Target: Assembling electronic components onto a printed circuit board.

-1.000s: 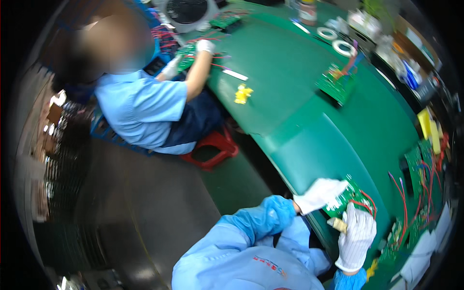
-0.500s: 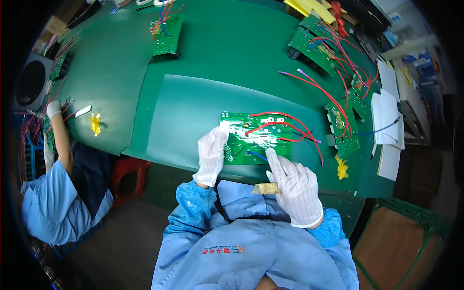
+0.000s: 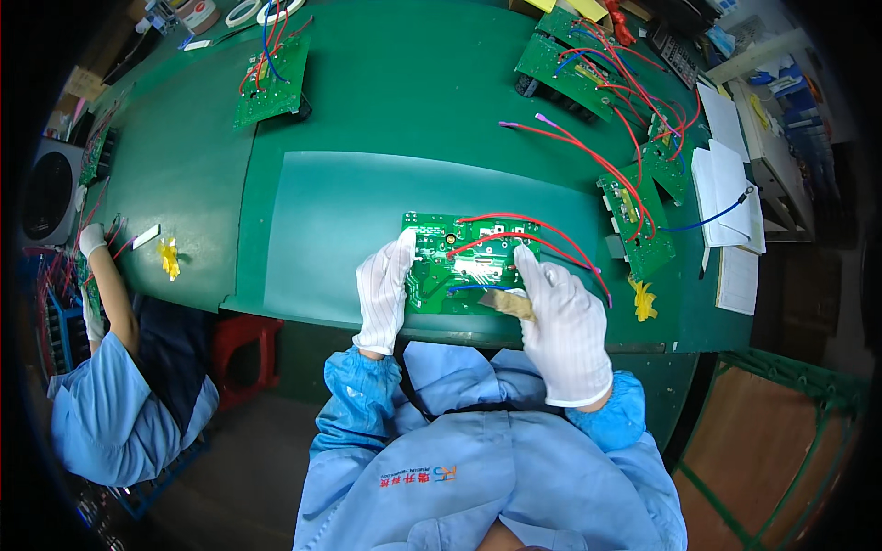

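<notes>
My left hand (image 3: 380,292), gloved in white, lies along the left edge of the green circuit board (image 3: 470,266), which sits in the lower middle of the frame over a pale sheet (image 3: 340,220) on the green surface (image 3: 404,101). The fingertips reach its upper left corner, but I cannot tell whether they pinch the edge or only steady it. My right hand (image 3: 565,335) is narrow around a small tan-wrapped tool (image 3: 511,304), its grey end pointing left over the board's lower right part, while my fingertips touch near the right edge. I judge the step in hand to be working on this wired face, and good work calls for a firm, even hold at the left edge so the board cannot swing. The grey end looks like a blade, so I should bring it in at a shallow angle, with small strokes, away from my left fingers. The blue wire (image 3: 473,287) runs right beside it and could be nicked; the red wires (image 3: 551,226) arch off toward the right and might snag on my glove, so I'd want them swept aside first. Glove tips are bulky, so a light touch seems wise.
</notes>
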{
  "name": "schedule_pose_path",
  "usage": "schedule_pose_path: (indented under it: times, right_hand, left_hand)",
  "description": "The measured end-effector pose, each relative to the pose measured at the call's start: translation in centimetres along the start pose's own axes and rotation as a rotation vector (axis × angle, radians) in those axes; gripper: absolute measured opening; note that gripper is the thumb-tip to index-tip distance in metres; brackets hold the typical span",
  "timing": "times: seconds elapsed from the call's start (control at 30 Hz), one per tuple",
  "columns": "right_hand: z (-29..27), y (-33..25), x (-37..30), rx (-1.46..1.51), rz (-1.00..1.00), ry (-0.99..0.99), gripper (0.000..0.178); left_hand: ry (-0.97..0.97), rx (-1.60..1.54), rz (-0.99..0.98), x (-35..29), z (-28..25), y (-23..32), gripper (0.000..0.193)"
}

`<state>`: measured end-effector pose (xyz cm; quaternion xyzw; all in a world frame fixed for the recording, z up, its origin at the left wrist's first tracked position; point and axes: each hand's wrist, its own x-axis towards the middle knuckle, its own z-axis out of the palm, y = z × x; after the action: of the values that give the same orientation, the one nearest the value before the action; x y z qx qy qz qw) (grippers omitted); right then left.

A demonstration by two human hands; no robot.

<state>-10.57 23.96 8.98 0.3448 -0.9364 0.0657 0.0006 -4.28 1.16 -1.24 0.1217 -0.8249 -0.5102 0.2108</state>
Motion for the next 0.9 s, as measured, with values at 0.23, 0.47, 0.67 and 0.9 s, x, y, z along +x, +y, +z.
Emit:
schedule_pose_path:
  times: [0.23, 0.47, 0.67, 0.9]
  right_hand:
    - [-0.5, 6.9, 0.1, 0.358, -0.245, -0.103, 0.031]
    - [-3.1, 7.5, 2.0, 0.817, 0.028, -0.319, 0.037]
    - [-2.2, 3.8, 1.8, 0.397, -0.036, -0.139, 0.04]
    - [-1.3, 2.5, -0.9, 0.535, -0.102, 0.094, 0.034]
  left_hand:
    - [0.039, -0.104, -0.049, 0.4, 0.6, 1.7, 0.03]
    - [0.016, -0.217, -0.193, 0.7, 1.0, 2.3, 0.037]
    - [0.026, -0.217, -0.184, 0.5, 0.9, 2.0, 0.034]
    - [0.093, 0.076, 0.191, -0.6, 1.1, -0.4, 0.021]
